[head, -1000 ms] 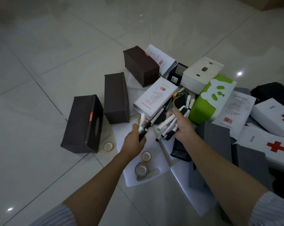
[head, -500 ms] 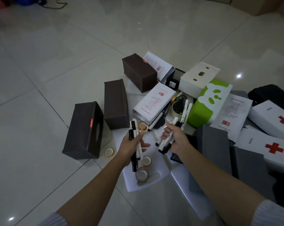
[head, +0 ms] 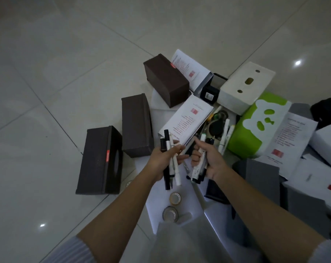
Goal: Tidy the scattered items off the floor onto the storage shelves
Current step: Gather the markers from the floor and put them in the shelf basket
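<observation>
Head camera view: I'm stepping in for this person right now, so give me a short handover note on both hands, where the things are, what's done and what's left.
Left hand: grips a bundle of black and white markers, held upright over the pile.
Right hand: grips a second bunch of pens.
On the floor: more loose markers beside the green panda box, three dark brown boxes, a white box, first-aid boxes, papers, and two small round lids.
Done: some pens gathered into the hands.
Left: nothing shelved that this view shows; no shelves in sight. Collect the remaining pens, then boxes, papers and lids.
</observation>
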Tool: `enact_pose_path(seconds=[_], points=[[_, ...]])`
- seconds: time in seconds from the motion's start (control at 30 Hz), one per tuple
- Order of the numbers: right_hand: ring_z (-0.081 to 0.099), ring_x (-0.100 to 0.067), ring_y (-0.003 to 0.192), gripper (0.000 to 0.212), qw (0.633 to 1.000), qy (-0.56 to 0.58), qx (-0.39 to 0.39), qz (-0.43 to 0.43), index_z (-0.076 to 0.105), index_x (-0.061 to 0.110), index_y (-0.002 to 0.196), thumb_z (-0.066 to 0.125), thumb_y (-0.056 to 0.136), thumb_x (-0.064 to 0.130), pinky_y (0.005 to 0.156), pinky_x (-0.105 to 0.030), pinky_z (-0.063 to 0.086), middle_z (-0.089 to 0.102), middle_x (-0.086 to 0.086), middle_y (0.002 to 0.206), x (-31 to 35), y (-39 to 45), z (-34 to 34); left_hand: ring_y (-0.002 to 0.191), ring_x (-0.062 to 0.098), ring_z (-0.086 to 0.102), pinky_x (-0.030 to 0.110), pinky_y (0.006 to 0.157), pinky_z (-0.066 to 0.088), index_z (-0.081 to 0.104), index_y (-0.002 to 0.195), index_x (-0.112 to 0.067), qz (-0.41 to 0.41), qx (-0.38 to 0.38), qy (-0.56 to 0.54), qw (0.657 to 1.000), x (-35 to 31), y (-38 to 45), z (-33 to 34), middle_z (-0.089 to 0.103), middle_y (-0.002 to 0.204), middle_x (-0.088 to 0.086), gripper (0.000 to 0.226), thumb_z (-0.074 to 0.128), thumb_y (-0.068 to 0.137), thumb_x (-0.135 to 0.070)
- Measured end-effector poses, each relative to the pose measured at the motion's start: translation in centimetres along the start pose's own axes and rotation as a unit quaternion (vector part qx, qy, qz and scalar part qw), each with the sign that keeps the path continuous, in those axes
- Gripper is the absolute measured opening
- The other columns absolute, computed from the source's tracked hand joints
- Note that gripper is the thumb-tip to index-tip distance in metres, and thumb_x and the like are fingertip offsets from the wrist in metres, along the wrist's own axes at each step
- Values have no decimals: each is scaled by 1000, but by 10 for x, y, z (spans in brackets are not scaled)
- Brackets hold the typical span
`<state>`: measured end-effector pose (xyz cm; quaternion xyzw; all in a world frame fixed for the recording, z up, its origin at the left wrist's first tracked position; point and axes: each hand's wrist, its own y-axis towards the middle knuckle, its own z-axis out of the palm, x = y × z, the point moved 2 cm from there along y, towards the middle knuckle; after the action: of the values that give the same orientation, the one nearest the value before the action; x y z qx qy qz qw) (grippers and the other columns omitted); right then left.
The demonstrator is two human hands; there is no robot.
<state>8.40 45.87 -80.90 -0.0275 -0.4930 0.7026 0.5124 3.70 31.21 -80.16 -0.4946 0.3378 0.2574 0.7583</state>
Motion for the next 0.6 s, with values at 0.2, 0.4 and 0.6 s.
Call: enact_pose_path(seconds=[0.2,0.4,0.6], points=[[34,-10,34,37,995,78,-66,18,44,17,61,57,95,23,36,-20,30,37,3,44,28,-95,18,54,16,56,32,59,50,62,98,-10,-13,-25,39,999,-58,-67,52,62,73,5,14,66,92,-22],[36,-11,35,35,992,93,-74,-31,43,15,65,55,97,23,37,-20,32,40,2,44,117,-225,87,45,13,42,30,53,42,55,92,-11,-41,-2,15,999,-180,-163,124,46,59,-2,26,71,88,-31],[37,-10,39,19,989,104,-31,-104,53,14,78,58,96,20,39,-21,34,44,2,52,227,-388,187,48,15,44,30,55,42,62,94,-12,-58,17,62,996,-341,-280,214,48,61,-1,71,51,73,-79]])
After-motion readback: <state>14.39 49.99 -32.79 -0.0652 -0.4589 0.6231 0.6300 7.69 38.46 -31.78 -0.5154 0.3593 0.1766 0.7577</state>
